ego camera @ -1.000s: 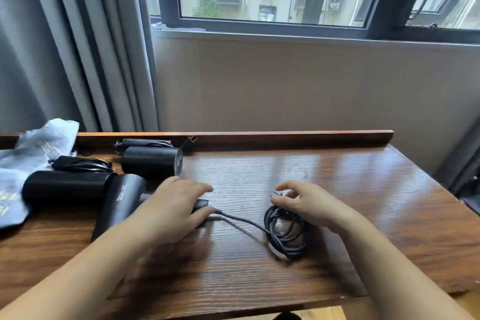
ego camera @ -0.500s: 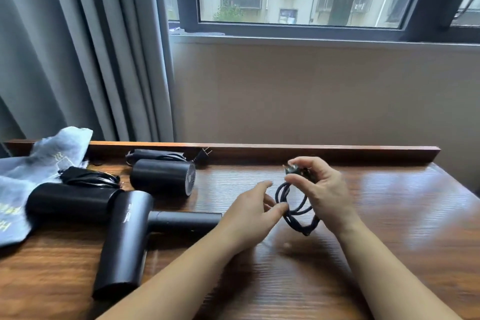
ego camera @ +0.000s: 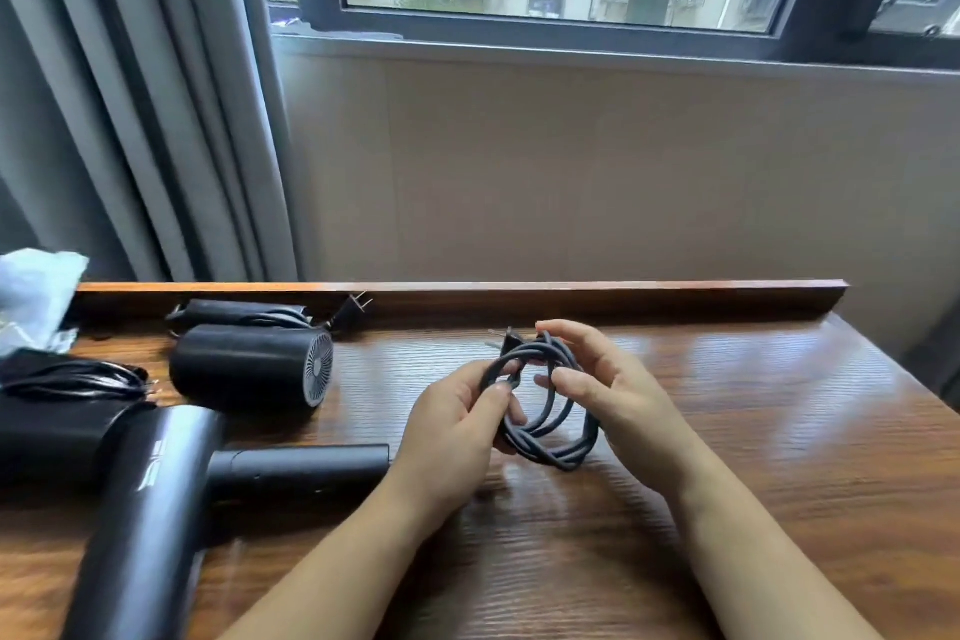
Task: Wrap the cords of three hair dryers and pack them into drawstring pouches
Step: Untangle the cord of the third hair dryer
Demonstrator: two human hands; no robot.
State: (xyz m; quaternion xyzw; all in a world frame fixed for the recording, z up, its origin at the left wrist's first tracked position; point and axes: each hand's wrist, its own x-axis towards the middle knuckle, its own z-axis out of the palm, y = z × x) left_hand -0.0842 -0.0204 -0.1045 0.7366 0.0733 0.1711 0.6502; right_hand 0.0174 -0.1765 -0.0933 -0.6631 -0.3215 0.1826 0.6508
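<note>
Nearest, dryer (ego camera: 150, 509): black, lying flat at near left on the table (ego camera: 779, 431); barrel runs near to far, handle points right toward the hands.
Left hand (ego camera: 457, 426): fingers curled, pinching the left side of the cord (ego camera: 545, 431).
Right hand (ego camera: 613, 390): fingers curled round the cord's right side.
Cord: dark grey, coiled in several loops, held just above mid-table; plug (ego camera: 506, 339) at its far top, prongs pointing left.
Second dryer (ego camera: 254, 366): black, barrel lying left to right, grille facing right.
Third dryer (ego camera: 57, 424): far left, under its bundled cable.
Pouch (ego camera: 36, 291): pale, far left corner.
</note>
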